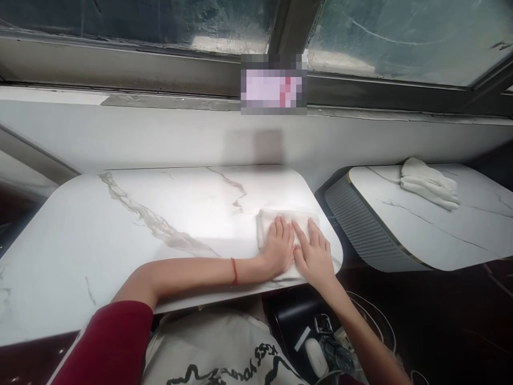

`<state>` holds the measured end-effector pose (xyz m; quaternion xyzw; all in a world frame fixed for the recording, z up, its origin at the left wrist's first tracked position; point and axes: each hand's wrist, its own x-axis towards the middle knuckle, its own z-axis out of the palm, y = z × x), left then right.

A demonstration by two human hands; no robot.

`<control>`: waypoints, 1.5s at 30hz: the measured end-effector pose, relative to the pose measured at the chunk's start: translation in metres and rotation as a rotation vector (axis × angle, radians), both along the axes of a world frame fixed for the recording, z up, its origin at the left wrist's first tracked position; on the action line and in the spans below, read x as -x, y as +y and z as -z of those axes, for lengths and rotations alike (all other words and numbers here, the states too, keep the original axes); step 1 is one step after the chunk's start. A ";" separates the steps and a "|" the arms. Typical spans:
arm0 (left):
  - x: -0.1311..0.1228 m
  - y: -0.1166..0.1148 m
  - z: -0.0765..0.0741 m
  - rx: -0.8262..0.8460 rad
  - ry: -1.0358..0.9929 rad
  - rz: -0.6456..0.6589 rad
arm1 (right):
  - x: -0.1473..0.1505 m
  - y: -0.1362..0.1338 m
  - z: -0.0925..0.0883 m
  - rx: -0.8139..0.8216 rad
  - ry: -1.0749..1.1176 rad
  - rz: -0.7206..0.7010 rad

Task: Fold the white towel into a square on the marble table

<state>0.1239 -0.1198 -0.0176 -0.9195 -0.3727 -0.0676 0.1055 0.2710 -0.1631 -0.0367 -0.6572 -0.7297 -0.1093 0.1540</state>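
Observation:
A folded white cloth [269, 220] lies near the right end of a white marble tabletop [132, 224]. Both my hands press flat on it, side by side. My left hand [277, 247] lies with fingers stretched out on the cloth's middle, a red string around its wrist. My right hand [313, 251] rests with spread fingers on the cloth's right part, close to the table's rounded right edge.
A second marble table [433, 224] stands to the right across a dark gap, with a crumpled white cloth [428, 183] on it. A window sill and window run along the back. Below the table edge are a dark bin, cables and small items.

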 end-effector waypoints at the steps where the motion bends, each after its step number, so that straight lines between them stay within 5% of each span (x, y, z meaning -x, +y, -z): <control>1: -0.003 0.008 -0.001 0.029 -0.026 0.021 | -0.005 0.006 0.001 0.008 -0.009 0.022; 7: -0.022 0.071 0.000 0.152 -0.171 0.088 | -0.034 0.063 0.007 0.020 -0.030 0.114; 13: -0.033 0.127 -0.006 0.239 -0.196 -0.055 | -0.042 0.141 0.001 0.081 -0.031 0.054; 23: 0.006 0.193 -0.012 0.259 -0.231 -0.176 | -0.008 0.223 -0.009 0.143 -0.015 -0.012; 32: 0.007 0.210 -0.009 0.215 -0.287 -0.262 | 0.000 0.256 -0.005 0.112 0.057 -0.038; 45: 0.008 0.203 -0.014 0.214 -0.258 -0.257 | 0.006 0.241 -0.014 0.163 0.014 0.006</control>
